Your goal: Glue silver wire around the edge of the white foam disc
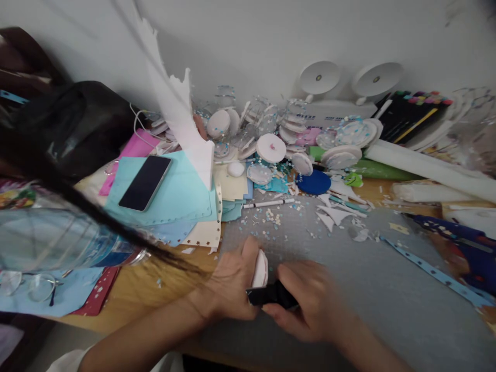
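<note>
Low over the grey cutting mat (349, 289), my left hand (236, 284) is closed around a small white round piece (261, 269), which looks like a foam disc seen edge-on. My right hand (306, 299) grips a black tool (273, 295); its flat end is against or just in front of the disc's near edge, and its exact kind is unclear. Motion blurs my right hand, and its fingers hide most of the tool. White and blue scraps (271, 217) lie scattered on the mat beyond both hands, with a white-and-black pen (269, 203) behind them.
Several white discs with clear beaded parts (271, 148) crowd the back by the wall. On the left are a phone (145, 183) on turquoise sheets (186, 181), a plastic bottle (58, 237) and glasses (41, 287). A blue glue gun (457, 232) lies right. Dark strands cross the view.
</note>
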`<move>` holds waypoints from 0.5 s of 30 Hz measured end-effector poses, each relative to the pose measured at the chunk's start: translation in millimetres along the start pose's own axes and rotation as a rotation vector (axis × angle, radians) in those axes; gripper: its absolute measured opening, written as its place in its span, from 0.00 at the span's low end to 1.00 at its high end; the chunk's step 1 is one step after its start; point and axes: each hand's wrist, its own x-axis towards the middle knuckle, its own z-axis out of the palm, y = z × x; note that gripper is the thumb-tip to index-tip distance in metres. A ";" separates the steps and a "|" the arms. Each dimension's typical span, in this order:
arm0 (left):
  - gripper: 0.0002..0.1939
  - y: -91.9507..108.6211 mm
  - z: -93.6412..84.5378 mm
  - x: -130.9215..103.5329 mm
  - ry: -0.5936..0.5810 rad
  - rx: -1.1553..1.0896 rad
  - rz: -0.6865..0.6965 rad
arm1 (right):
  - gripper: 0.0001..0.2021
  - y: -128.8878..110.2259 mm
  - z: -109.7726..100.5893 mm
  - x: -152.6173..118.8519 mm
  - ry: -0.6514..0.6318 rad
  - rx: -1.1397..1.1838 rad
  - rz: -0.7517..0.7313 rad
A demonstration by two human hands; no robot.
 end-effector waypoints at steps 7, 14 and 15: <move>0.20 -1.2 -0.5 -2.6 0.028 -0.081 0.072 | 0.20 3.0 -3.4 0.6 0.022 -0.008 0.002; 0.19 -0.8 3.3 -3.0 0.017 -0.129 0.066 | 0.20 1.0 -2.5 1.4 0.046 -0.028 -0.012; 0.20 0.0 4.0 -2.5 0.003 -0.144 0.059 | 0.20 -0.2 -2.5 1.8 0.050 -0.027 -0.013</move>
